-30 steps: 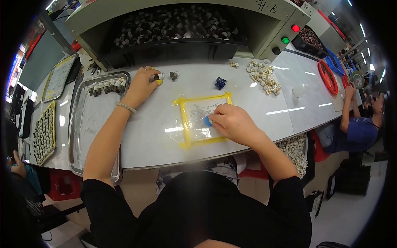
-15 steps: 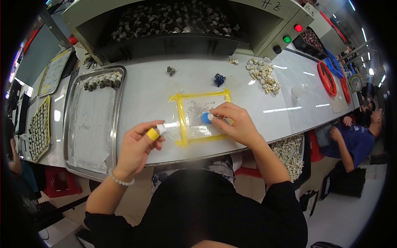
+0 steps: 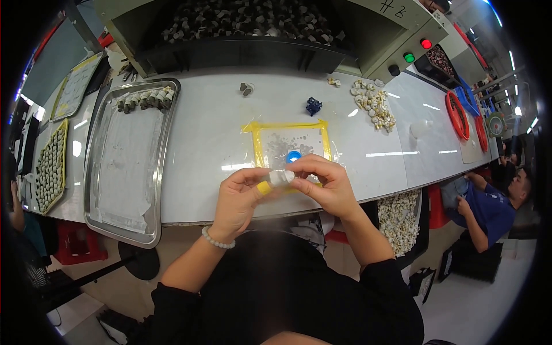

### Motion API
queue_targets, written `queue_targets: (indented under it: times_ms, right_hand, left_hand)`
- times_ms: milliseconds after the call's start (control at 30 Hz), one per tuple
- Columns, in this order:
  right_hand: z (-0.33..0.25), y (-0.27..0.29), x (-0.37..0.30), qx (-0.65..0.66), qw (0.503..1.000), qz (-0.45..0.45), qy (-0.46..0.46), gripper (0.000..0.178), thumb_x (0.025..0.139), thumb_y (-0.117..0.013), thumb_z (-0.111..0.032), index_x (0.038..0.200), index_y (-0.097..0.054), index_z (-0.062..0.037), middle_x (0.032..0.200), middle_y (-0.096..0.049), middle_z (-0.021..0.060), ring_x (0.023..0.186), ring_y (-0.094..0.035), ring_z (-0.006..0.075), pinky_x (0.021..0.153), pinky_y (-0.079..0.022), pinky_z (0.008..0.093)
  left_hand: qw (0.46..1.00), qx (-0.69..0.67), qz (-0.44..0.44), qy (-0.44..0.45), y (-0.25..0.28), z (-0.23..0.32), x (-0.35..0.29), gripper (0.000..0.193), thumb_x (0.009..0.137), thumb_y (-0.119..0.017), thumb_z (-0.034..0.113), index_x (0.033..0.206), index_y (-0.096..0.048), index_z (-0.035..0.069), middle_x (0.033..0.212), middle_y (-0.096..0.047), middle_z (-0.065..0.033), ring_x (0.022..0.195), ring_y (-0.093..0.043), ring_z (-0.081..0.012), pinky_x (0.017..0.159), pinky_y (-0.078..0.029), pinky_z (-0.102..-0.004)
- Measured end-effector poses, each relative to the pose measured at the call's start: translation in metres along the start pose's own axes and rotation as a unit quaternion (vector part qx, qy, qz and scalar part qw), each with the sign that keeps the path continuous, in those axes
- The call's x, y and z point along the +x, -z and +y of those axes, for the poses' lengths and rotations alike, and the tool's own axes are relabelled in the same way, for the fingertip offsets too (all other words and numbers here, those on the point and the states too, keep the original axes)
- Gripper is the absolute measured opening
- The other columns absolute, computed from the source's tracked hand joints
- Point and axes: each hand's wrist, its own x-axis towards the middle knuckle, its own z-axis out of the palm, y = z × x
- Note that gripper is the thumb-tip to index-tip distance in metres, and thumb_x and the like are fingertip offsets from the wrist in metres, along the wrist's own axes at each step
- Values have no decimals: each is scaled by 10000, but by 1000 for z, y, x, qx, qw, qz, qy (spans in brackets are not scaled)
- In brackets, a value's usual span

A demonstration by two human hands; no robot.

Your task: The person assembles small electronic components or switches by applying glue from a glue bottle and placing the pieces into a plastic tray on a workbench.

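I find the left hand [image 3: 236,198] pinching a small white piece [image 3: 278,177] between thumb and fingers, with yellow tape [image 3: 264,187] around the thumb. The right hand [image 3: 328,185] pinches at the piece's other end. Whether this is one part or two meeting, I cannot tell; blur hides the join. The piece is held up in front of a blue disc [image 3: 294,156], over the near side of a yellow-taped sheet [image 3: 257,150] on the table [image 3: 201,144]. I judge the piece light and stiff, possibly smooth enough to slip, and its rim may chip if squeezed. I would take hold by opposite side walls, fingertips only, with modest pressure, leaving the end faces uncovered.
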Motion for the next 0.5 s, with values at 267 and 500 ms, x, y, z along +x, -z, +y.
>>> queue_targets:
  times_ms: [267,500]
  right_hand:
    - [0,-2,2,-17,1000,-3,8,265,791,-692,-29,1051,-656,9,951,-625,89,825,-573,151,747,-456,260]
    - [-6,-4,3,-65,997,16,39,261,772,-703,-37,1029,-668,-10,923,-640,99,812,-601,170,723,-477,276]
  left_hand:
    - [999,7,-18,-32,2,-4,0,244,872,-585,-12,1111,-549,-47,1014,-629,-190,852,-666,-262,781,-576,-346]
    - [999,11,-18,-39,2,-5,-1,239,869,-584,-21,1104,-555,-49,1018,-627,-195,857,-664,-265,784,-576,-351]
